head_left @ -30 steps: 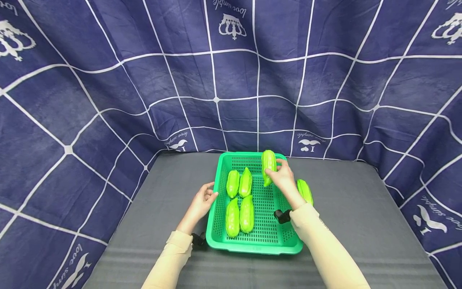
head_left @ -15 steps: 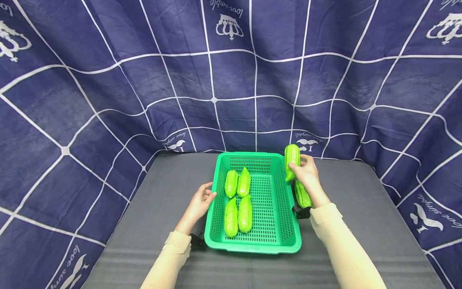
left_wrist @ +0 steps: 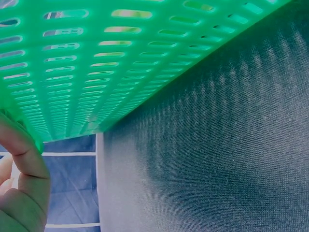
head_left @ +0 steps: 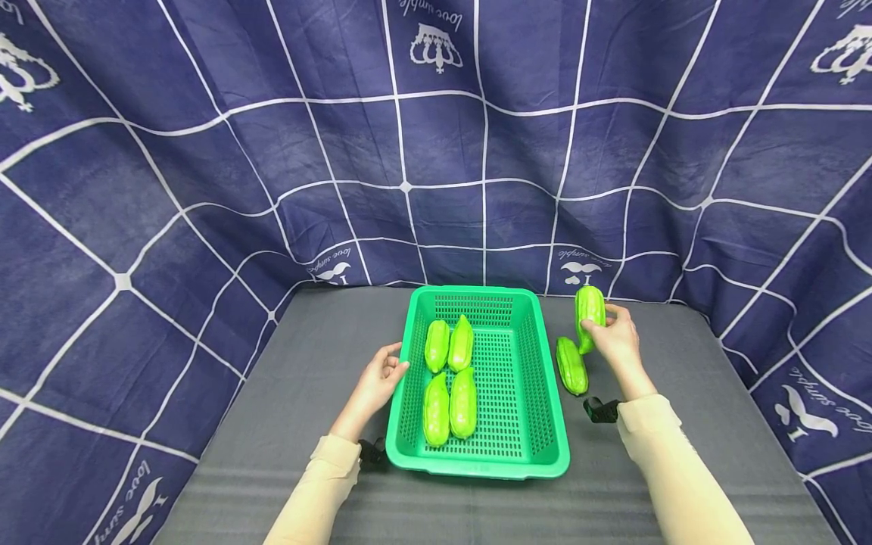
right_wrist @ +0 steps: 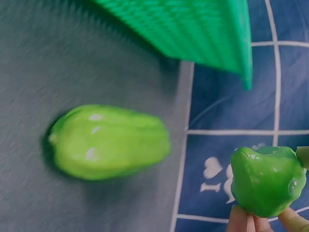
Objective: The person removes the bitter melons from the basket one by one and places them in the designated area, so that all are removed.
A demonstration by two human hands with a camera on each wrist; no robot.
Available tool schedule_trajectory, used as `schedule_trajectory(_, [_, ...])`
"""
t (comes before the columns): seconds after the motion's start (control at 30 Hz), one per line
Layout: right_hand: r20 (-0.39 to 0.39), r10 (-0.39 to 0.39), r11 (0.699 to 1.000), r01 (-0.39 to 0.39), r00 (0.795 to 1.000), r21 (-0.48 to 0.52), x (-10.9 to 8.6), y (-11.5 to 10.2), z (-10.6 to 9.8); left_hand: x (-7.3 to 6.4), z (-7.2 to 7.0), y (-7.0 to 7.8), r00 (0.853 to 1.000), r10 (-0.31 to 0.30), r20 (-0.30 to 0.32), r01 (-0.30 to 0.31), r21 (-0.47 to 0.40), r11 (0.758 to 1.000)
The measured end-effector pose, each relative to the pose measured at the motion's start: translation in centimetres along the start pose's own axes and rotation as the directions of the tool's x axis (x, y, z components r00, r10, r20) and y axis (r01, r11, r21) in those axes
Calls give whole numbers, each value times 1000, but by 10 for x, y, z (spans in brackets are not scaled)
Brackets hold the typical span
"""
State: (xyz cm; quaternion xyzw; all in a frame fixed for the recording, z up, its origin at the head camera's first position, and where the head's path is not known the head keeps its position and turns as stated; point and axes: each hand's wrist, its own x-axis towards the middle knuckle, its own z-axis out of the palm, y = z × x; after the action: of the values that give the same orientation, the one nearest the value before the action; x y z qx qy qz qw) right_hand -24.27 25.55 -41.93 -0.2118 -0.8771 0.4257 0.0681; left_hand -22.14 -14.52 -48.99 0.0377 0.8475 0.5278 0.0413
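My right hand (head_left: 616, 337) pinches a bright green, ridged gourd (head_left: 590, 312) between thumb and fingers, held above the table right of the green basket (head_left: 480, 471). It hangs with its pointed end down. A second green gourd (head_left: 571, 367) lies on the table between the basket and that hand; the right wrist view shows this lying gourd (right_wrist: 111, 142) large, with the held gourd (right_wrist: 268, 181) at lower right. My left hand (head_left: 380, 376) holds the basket's left rim with curled fingers. Close up, its bent finger (left_wrist: 29, 154) reaches the basket edge.
Several green gourds (head_left: 450, 382) lie in two rows in the left half of the basket. The table has a grey cloth (head_left: 320, 325). A blue curtain with white lines (head_left: 443, 151) rises behind and at both sides.
My right hand has carried the gourd from above the basket's far right corner out to the right, past the lying gourd. It is slightly lower than half a second ago. My left hand stays put.
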Motion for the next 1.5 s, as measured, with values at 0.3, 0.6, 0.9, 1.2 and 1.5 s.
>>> schedule_trajectory(0.3, [9,-7,998,7,1000,-60,0,31,1,1,0,0,1000,-7,1,7,-2,1000])
schedule_trajectory(0.6, [50,-20,989,27,999,-143,-1,62,8,2,1,0,1000,-4,-4,4,-6,1000])
schedule_trajectory(0.9, [126,-19,978,44,992,-202,-4,77,11,1,1,0,1000,-1,-9,1,1,1000])
schedule_trajectory(1.2, [165,18,975,19,986,-222,-7,85,15,0,2,-1,1000,-8,-2,8,2,1000])
schedule_trajectory(1.5, [166,28,976,9,986,-216,-5,88,15,1,1,0,1000,5,-4,-5,-3,1000])
